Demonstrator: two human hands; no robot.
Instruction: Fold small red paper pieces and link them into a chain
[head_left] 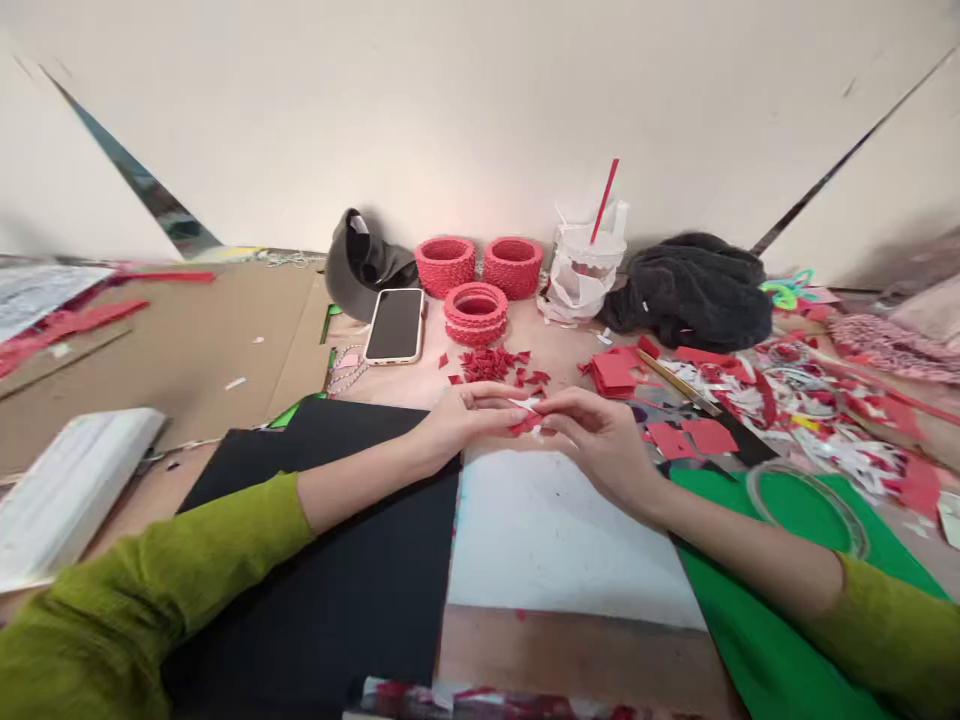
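My left hand [480, 415] and my right hand [596, 430] meet over the far edge of a white sheet [555, 540]. Pinched between their fingertips is a small piece of red paper [527, 424] with a white side showing. Just beyond the fingers lies a heap of little folded red paper pieces [484, 363]. Behind that heap stand three red rings [475, 314] with textured walls, the nearest one lower than the two at the back. A stack of red paper squares [613, 373] sits to the right of my right hand.
Black sheet [322, 550] lies left, green sheet [810, 600] with a clear tape ring [847, 510] right. A phone [395, 325], cap [360, 265], cup with straw [589, 250] and dark cloth [690, 290] stand behind. A cutter [679, 382] and paper scraps [840, 420] spread right.
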